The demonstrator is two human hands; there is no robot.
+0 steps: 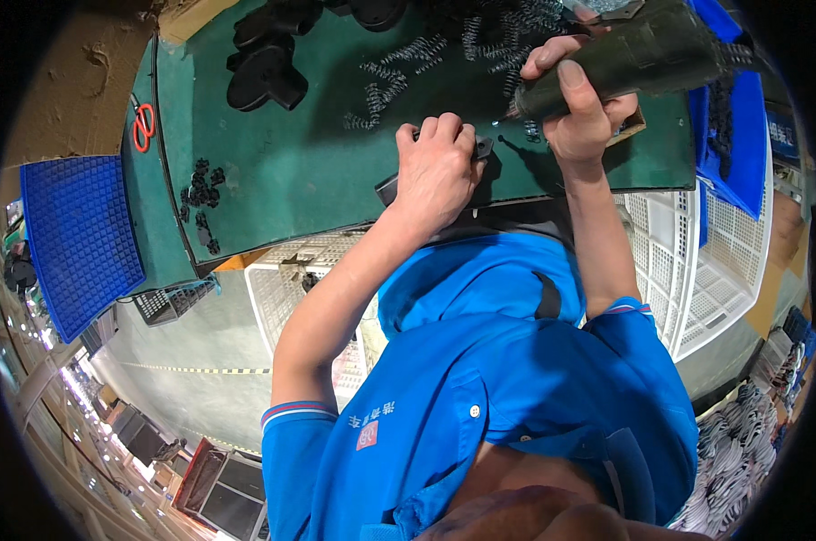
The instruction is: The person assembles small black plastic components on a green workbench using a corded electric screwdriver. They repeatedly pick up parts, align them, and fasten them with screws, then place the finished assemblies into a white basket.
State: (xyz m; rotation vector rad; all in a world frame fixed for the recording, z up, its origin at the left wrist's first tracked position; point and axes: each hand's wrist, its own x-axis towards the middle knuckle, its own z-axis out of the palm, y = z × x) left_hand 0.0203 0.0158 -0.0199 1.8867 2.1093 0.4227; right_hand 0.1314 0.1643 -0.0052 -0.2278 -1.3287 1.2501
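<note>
My left hand (437, 167) is closed over a black plastic part (387, 189) and presses it to the green tabletop near its front edge. Most of that part is hidden under my fingers; one end with a hole shows beyond them. In my right hand (581, 122) is a dark power screwdriver (638, 63), tilted so its tip points left and down, a little above the table and apart from the black part. A small shiny piece shows at the tip, too small to make out.
Metal springs (385, 86) lie loose at the back. Large black plastic parts (268, 77) and small black pieces (201, 194) sit farther left, near red-handled scissors (143, 126). A blue bin (733, 162) stands right, with white crates (687, 298) below the table edge.
</note>
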